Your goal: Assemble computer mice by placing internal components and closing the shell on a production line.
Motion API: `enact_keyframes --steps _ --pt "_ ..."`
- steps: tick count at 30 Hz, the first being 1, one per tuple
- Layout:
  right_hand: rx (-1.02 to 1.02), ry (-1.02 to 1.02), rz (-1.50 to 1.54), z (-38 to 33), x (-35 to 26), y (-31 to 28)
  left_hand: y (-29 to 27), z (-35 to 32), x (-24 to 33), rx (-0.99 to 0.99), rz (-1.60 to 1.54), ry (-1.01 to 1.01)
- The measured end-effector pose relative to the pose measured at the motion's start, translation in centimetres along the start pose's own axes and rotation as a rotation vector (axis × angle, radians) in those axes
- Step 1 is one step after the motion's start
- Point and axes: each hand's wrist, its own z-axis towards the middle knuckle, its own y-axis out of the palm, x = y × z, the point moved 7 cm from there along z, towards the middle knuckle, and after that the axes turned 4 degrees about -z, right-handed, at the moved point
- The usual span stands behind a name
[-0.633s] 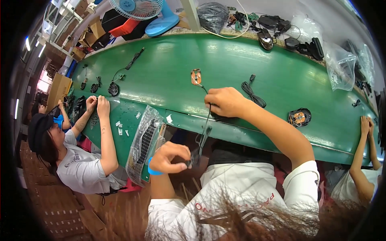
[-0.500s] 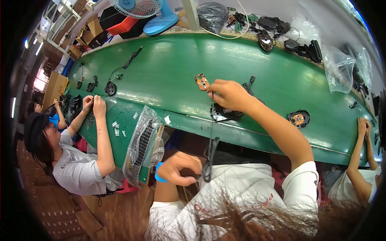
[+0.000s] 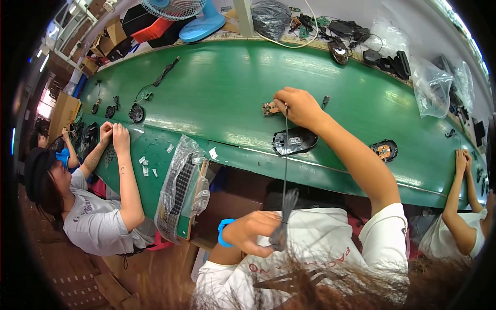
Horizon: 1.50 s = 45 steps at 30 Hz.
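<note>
My right hand (image 3: 300, 107) pinches the upper end of a thin black cable (image 3: 286, 155). At its fingertips is an orange-brown circuit board (image 3: 269, 108), partly covered by the fingers; whether they grip it too, I cannot tell. The cable runs taut down to its bundled, blurred part (image 3: 280, 235) near my body. My left hand (image 3: 253, 232), with a blue wristband, closes thumb and fingers around that bundle. Below my right hand an open black mouse shell (image 3: 294, 141) lies on the green bench. Beyond my right wrist shows a cable plug (image 3: 325, 102).
Another mouse shell with an orange board (image 3: 384, 151) lies to the right. A plastic-wrapped keyboard (image 3: 181, 188) stands at the left front edge. Co-workers' hands (image 3: 114, 135) work at left, others (image 3: 463, 161) at right. A blue fan (image 3: 202, 23) and mouse parts line the back.
My left hand has moved right and closed on the cable bundle. My right hand has shifted slightly up and right, uncovering the mouse shell; the circuit board has moved right with it.
</note>
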Motion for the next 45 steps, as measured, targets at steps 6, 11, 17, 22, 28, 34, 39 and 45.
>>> enact_keyframes --steps 6,11,17,22,28,34,39,45 --pt "-0.036 0.05 0.134 0.9 -0.1 -1.4 -7.4 -6.8 2.7 0.572 -0.136 0.276" --pt "-0.19 0.207 0.191 1.4 -0.3 -2.8 -15.2 -7.1 7.6 0.783 0.137 0.188" --pt "-0.27 0.205 0.164 1.5 1.1 -1.4 -21.4 -6.8 2.4 1.142 0.126 -0.028" --pt "-0.321 0.229 0.213 0.6 2.7 -0.5 -24.3 -7.4 -1.1 1.216 0.501 -0.424" --pt "-0.428 0.362 0.394 -1.3 4.2 -0.6 -25.6 -7.7 0.1 1.15 1.188 -0.88" --pt "-0.409 0.185 0.188 -2.4 3.6 -2.1 -21.6 -2.5 2.7 1.087 1.552 -0.35" --pt "-0.426 0.143 0.213 -2.8 2.1 -2.4 -16.3 7.9 -4.4 0.473 1.436 -0.167" --pt "-0.359 0.131 0.196 -3.8 3.4 -2.9 -15.7 9.0 -8.7 0.305 1.293 -0.366"
